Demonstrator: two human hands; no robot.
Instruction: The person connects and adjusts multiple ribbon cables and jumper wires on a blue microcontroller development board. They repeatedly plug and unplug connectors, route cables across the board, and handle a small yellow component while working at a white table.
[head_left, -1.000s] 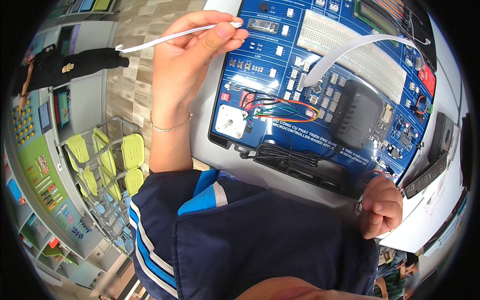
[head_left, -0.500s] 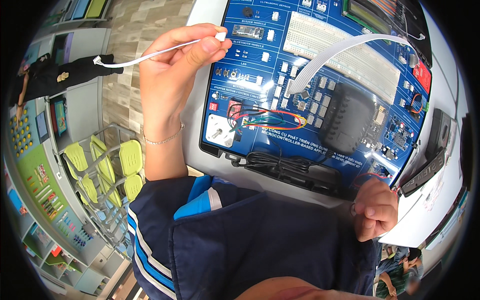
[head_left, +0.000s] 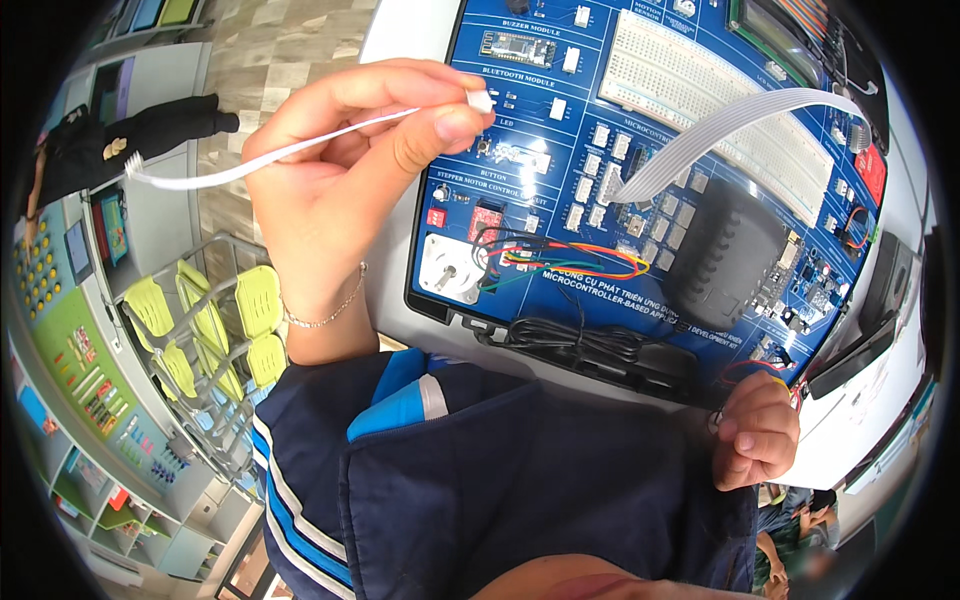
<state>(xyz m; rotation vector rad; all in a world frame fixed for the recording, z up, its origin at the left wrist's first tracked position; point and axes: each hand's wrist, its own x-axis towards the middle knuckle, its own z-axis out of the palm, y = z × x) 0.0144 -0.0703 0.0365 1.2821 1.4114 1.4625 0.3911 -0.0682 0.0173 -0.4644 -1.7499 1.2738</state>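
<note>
My left hand (head_left: 345,165) pinches a thin white cable (head_left: 250,163) by its small white plug (head_left: 481,101), between thumb and forefinger. The cable's other end, with its own white connector (head_left: 134,165), hangs free to the left. The held plug is over the left side of a blue electronics training board (head_left: 600,285), near the button and LED sections; I cannot tell whether it touches. My right hand (head_left: 757,435) is curled closed by the board's lower right corner, and its folded fingers hide whatever may be inside.
A grey ribbon cable (head_left: 690,145) arches over the white breadboard (head_left: 720,120). A black adapter (head_left: 725,260) lies on the board, right of coloured jumper wires (head_left: 590,250) and a stepper motor (head_left: 448,268). Green chairs (head_left: 205,320) stand left; another person (head_left: 795,530) is at lower right.
My left hand has come slightly closer and down, its plug shifting right and downward in view. The board appears shifted right. My right hand stays closed in nearly the same place.
</note>
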